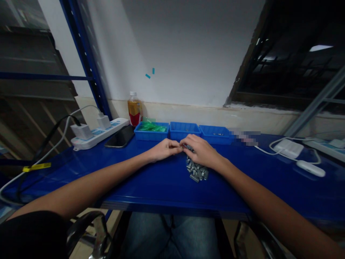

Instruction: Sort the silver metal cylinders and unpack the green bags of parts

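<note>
My left hand (165, 149) and my right hand (198, 148) meet at the fingertips above the blue table. Both are closed in a pinch, thumbs against fingers. Whatever lies between the fingertips is too small and too covered to name. A pile of small silvery metal cylinders (198, 171) lies on the table under and just in front of my right palm, which hides part of it. Behind my hands stand three blue trays in a row: the left tray (152, 136) with green plastic pieces (151, 126), the middle tray (176, 136), and the right tray (215, 138) with a few small bits.
To the left, a black phone (120, 137) lies beside a white power strip (101, 133) with plugged-in adapters and cables. A drink bottle (134, 109) stands against the wall. On the right are a white charger (289, 148), a white earbud case (311, 168) and cables.
</note>
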A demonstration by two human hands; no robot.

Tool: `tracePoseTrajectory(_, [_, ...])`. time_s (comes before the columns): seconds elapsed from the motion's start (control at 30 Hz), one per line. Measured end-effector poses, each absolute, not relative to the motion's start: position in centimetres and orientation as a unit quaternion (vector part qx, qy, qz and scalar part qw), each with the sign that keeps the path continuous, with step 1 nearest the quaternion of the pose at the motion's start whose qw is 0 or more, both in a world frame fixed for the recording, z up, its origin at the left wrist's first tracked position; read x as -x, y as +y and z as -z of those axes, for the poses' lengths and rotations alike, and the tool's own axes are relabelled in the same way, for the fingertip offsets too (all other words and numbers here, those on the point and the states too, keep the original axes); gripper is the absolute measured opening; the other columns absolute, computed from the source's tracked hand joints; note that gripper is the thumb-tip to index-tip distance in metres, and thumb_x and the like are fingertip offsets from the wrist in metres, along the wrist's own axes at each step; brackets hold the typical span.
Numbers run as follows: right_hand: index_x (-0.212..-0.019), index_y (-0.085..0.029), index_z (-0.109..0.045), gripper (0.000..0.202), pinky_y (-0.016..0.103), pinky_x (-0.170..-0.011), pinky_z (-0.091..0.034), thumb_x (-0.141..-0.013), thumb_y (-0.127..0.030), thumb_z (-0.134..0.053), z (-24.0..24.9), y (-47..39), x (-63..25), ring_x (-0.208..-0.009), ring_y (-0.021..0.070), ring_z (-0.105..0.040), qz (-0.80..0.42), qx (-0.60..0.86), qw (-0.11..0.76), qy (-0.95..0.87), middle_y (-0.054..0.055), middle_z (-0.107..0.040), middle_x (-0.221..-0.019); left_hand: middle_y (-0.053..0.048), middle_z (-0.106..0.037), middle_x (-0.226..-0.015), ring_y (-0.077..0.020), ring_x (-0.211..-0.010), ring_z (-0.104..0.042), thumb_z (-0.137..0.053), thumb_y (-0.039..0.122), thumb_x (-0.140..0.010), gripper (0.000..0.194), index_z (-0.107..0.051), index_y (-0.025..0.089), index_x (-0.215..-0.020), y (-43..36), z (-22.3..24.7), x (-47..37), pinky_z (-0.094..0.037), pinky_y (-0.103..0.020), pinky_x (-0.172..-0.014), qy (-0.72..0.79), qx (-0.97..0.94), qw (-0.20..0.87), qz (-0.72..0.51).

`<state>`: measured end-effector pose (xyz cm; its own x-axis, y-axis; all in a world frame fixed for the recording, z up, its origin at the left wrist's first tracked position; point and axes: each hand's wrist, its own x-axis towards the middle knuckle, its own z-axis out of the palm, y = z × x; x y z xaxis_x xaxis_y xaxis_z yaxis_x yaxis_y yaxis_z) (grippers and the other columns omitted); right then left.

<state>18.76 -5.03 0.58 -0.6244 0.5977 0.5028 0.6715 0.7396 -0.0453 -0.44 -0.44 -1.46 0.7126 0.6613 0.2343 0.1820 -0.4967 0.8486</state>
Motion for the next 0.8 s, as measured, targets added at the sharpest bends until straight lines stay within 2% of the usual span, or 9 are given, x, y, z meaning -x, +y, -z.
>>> tracePoseTrajectory(0.13, [-0.094,-0.019,-0.056,0.011,0.033,-0.078,-0.041,-0.086,-0.015,-0.05,-0.5,-5.0,-18.7,-0.09,0.0201,-0.051,0.078,0.353,0.224,-0.905,0.006,-0.055,-0.093,0.0,-0.059,-0.072,-0.0121,-0.066,-0.05,-0.058,0.045,-0.08,0.035,-0.066,0.01,-0.084,-0.2,1.5,0.6,-0.04,-0.024,-0.064,0.24,-0.819,0.461,-0.242])
tracePoseTrajectory(0.27, [-0.092,-0.017,-0.056,0.008,0.032,-0.077,-0.04,-0.086,-0.015,-0.051,-0.4,-4.9,-18.7,-0.089,0.0204,-0.05,0.1,0.378,0.229,-0.891,0.007,-0.055,-0.092,0.001,-0.056,-0.07,-0.0094,-0.062,-0.049,-0.061,0.04,-0.079,0.037,-0.059,0.011,-0.102,-0.3,1.6,0.4,-0.037,-0.021,-0.059,0.252,-0.782,0.493,-0.286])
tracePoseTrajectory(0.4, [-0.085,-0.016,-0.056,0.009,0.031,-0.074,-0.039,-0.089,-0.02,-0.05,-0.1,-4.7,-18.7,-0.084,0.0194,-0.052,0.099,0.409,0.255,-0.871,0.007,-0.056,-0.085,0.004,-0.052,-0.068,-0.0077,-0.059,-0.048,-0.066,0.037,-0.075,0.041,-0.051,0.012,-0.104,-0.5,1.9,0.1,-0.038,-0.021,-0.06,0.248,-0.768,0.486,-0.336])
tracePoseTrajectory(0.5, [-0.08,-0.015,-0.056,0.017,0.03,-0.073,-0.038,-0.092,-0.023,-0.047,0.0,-4.6,-18.7,-0.081,0.0185,-0.052,0.096,0.418,0.264,-0.864,0.006,-0.057,-0.082,0.005,-0.05,-0.066,-0.0073,-0.056,-0.047,-0.064,0.037,-0.076,0.037,-0.049,0.013,-0.1,-0.8,2.1,0.0,-0.038,-0.02,-0.056,0.247,-0.795,0.429,-0.35])
tracePoseTrajectory(0.67, [-0.074,-0.016,-0.056,0.027,0.029,-0.071,-0.037,-0.095,-0.026,-0.042,0.1,-4.5,-18.6,-0.077,0.0179,-0.05,0.107,0.421,0.249,-0.866,0.005,-0.056,-0.075,0.004,-0.049,-0.061,-0.0077,-0.052,-0.044,-0.05,0.037,-0.085,0.025,-0.055,0.013,-0.094,-1.3,1.9,0.0,-0.033,-0.02,-0.049,0.296,-0.847,0.289,-0.335])
tracePoseTrajectory(0.8, [-0.074,-0.016,-0.055,0.026,0.03,-0.072,-0.037,-0.094,-0.025,-0.041,0.1,-4.4,-18.6,-0.077,0.0183,-0.05,0.099,0.423,0.247,-0.866,0.005,-0.056,-0.074,0.004,-0.05,-0.062,-0.0085,-0.053,-0.045,-0.047,0.036,-0.087,0.026,-0.056,0.013,-0.095,-1.3,1.8,0.0,-0.034,-0.02,-0.05,0.301,-0.857,0.263,-0.327])
